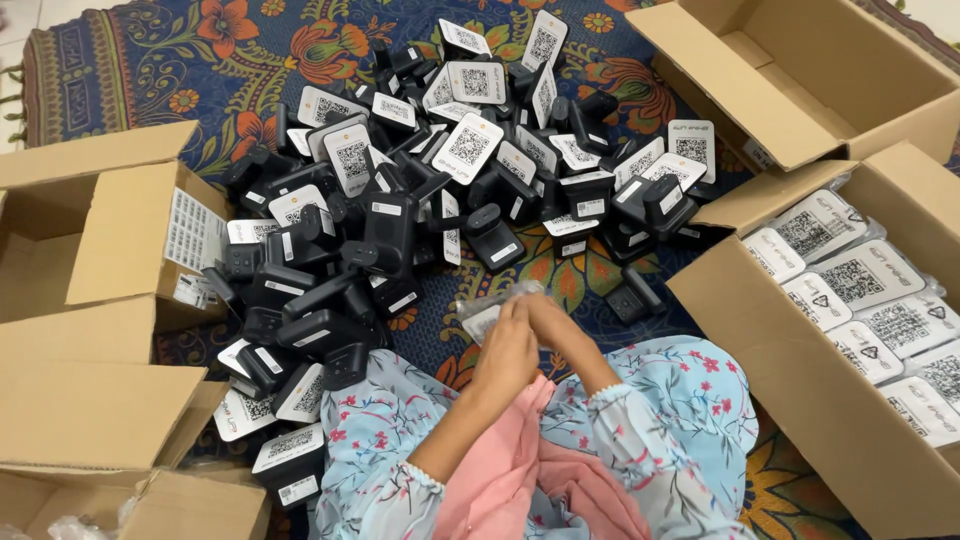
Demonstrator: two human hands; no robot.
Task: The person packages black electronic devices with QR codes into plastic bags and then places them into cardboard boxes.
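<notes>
Both hands are pressed together low in the middle of the shot, the left hand (503,350) and right hand (553,325) closed around a clear plastic bag (482,312) that pokes out just to their left. There's a white card-like thing inside the bag, but it's too blurry to tell more. The floral sleeves (660,420) run back from the hands toward the camera.

Right ahead of the hands is a huge pile of small black devices (430,200) with white code-printed plates, dumped on a patterned blue rug (150,60). One stray black device (632,295) sits just to the right of the hands, apart from the pile.

Further right there's an open cardboard box (780,370) packed with bagged units laid flat in rows. Off to the left sits another open cardboard box (90,250), and one more box (800,70) is up past the pile on the right.
</notes>
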